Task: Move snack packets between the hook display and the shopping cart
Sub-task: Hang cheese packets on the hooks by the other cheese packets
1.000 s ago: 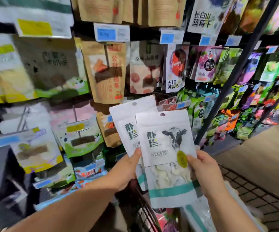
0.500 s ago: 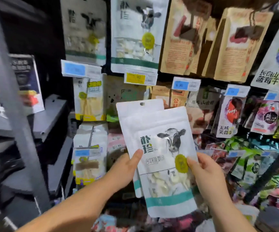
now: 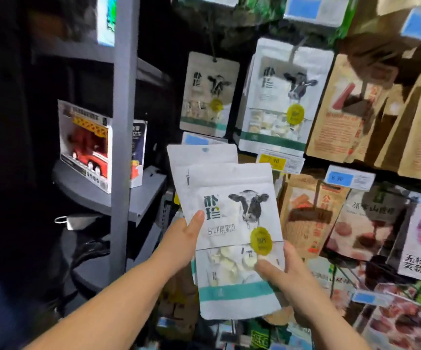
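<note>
Two white snack packets with a cow print are held up in front of the hook display, one behind the other. The front packet (image 3: 232, 218) overlaps the rear packet (image 3: 199, 157), whose top pokes out above it. My left hand (image 3: 181, 243) grips their left edge with the thumb on the front. My right hand (image 3: 282, 276) pinches the front packet's lower right side. Above hang two matching cow packets (image 3: 208, 92) (image 3: 277, 97) on hooks. The shopping cart is out of view.
Brown snack pouches (image 3: 355, 107) and other packets hang to the right, with blue and yellow price tags (image 3: 280, 161) below each row. A grey upright post (image 3: 122, 147) and a shelf with a boxed red toy truck (image 3: 88, 147) stand at the left.
My view has swung up and to the left, away from the cart toward the upper hooks. Both hands have raised the two packets nearer the matching cow packets. My grip is unchanged.
</note>
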`<control>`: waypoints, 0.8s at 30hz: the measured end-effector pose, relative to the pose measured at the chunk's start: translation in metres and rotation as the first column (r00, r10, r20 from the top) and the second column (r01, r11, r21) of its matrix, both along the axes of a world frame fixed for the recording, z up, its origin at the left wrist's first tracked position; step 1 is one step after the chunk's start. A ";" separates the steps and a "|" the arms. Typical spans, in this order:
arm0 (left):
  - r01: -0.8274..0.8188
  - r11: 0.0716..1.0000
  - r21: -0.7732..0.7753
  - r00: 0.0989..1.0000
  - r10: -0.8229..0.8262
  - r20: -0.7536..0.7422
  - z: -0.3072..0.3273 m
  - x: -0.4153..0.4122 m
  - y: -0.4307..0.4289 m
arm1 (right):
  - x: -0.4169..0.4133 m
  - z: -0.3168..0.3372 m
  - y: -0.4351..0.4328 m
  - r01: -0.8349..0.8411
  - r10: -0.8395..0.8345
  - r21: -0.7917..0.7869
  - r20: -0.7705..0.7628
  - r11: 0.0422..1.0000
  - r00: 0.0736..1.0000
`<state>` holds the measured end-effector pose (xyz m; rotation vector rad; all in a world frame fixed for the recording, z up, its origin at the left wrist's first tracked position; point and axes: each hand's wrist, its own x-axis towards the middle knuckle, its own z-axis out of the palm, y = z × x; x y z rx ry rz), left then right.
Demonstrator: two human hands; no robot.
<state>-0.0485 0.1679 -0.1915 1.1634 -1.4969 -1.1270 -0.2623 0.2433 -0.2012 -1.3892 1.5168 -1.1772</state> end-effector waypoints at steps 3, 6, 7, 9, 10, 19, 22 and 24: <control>-0.028 0.999 -0.019 0.999 0.028 -0.023 0.010 0.013 -0.003 | 0.007 0.000 -0.009 -0.042 0.041 0.022 0.032 0.999 0.999; -0.014 0.999 -0.030 1.000 0.014 0.007 0.017 0.020 -0.004 | 0.012 0.004 -0.017 -0.082 0.084 -0.041 0.053 0.996 0.995; -0.014 0.999 -0.031 1.000 0.014 0.015 0.020 0.022 -0.004 | 0.012 0.006 -0.020 -0.094 0.097 -0.066 0.057 0.993 0.994; -0.002 1.000 -0.030 1.000 0.003 0.029 0.023 0.025 -0.005 | 0.014 0.012 -0.022 -0.145 0.155 -0.104 0.092 0.984 0.984; 0.008 1.000 -0.028 0.999 -0.007 0.037 0.025 0.026 -0.004 | 0.014 0.014 -0.024 -0.161 0.175 -0.119 0.117 0.980 0.978; 0.104 0.995 0.007 0.991 -0.104 0.086 0.015 0.029 -0.007 | 0.003 0.001 -0.025 -0.202 0.232 -0.170 0.178 0.965 0.956; 0.128 0.992 0.015 0.989 -0.128 0.075 0.016 0.028 -0.008 | -0.002 0.003 -0.021 -0.185 0.232 -0.198 0.250 0.963 0.940; 0.121 0.993 0.010 0.991 -0.122 0.047 0.018 0.030 -0.010 | -0.009 0.002 -0.022 -0.178 0.225 -0.199 0.244 0.964 0.943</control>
